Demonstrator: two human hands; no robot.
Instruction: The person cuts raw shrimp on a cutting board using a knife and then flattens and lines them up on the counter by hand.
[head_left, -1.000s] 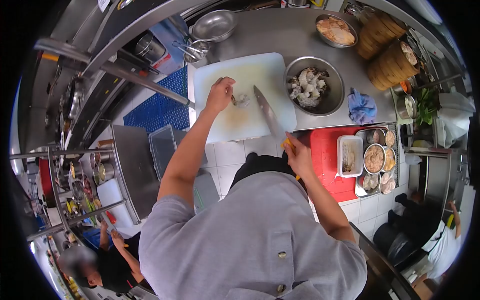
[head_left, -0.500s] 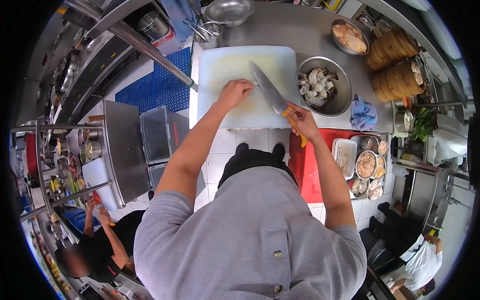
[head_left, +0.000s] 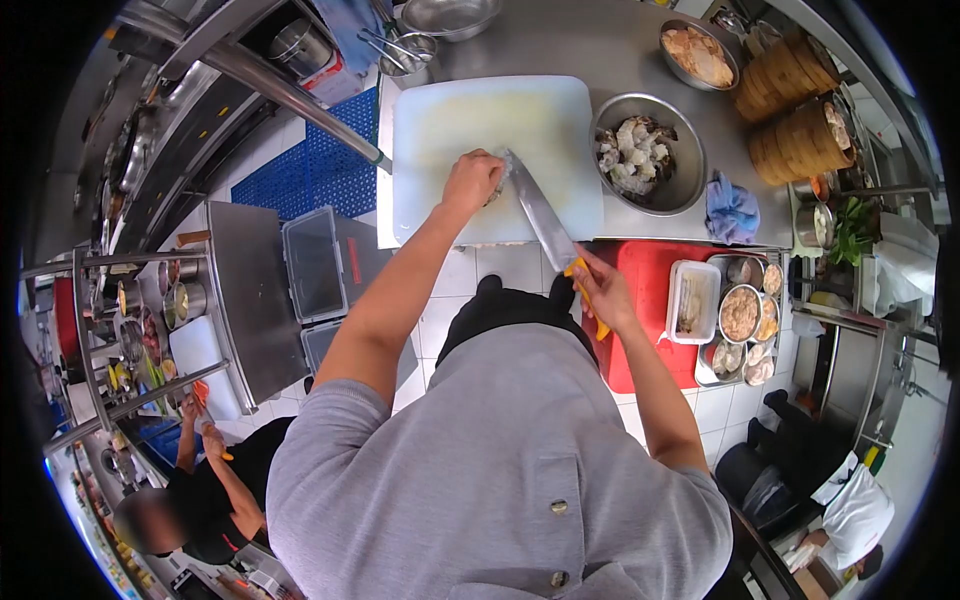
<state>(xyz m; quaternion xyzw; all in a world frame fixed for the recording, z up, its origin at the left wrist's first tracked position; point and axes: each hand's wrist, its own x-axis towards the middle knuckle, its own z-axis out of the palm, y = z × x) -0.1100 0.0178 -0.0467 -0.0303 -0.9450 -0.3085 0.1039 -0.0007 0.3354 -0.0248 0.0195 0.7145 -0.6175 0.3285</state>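
On the white cutting board (head_left: 430, 130), my left hand (head_left: 472, 182) is closed with its fingertips pinched on a small greyish prawn (head_left: 494, 197), mostly hidden by the fingers. My right hand (head_left: 606, 290) grips the yellow handle of a large kitchen knife (head_left: 543, 215). Its blade slants over the board, with the tip close beside my left fingers. A bit of pale, translucent flesh (head_left: 509, 160) shows at the tip. Right of the board stands a steel bowl (head_left: 688, 165) holding several prawns (head_left: 635, 155), grey and whitish.
A blue cloth (head_left: 733, 210) lies right of the bowl. Bamboo steamers (head_left: 790, 80) and a bowl of orange-brown food (head_left: 697, 57) stand farther back. Below the counter's front edge are a red board (head_left: 640, 345) and several filled containers (head_left: 740, 313). Two other people work at the sides.
My right hand has drawn the knife back toward my body, so its tip now lies beside my left fingers. My left hand keeps its pinch. The view has shifted slightly.
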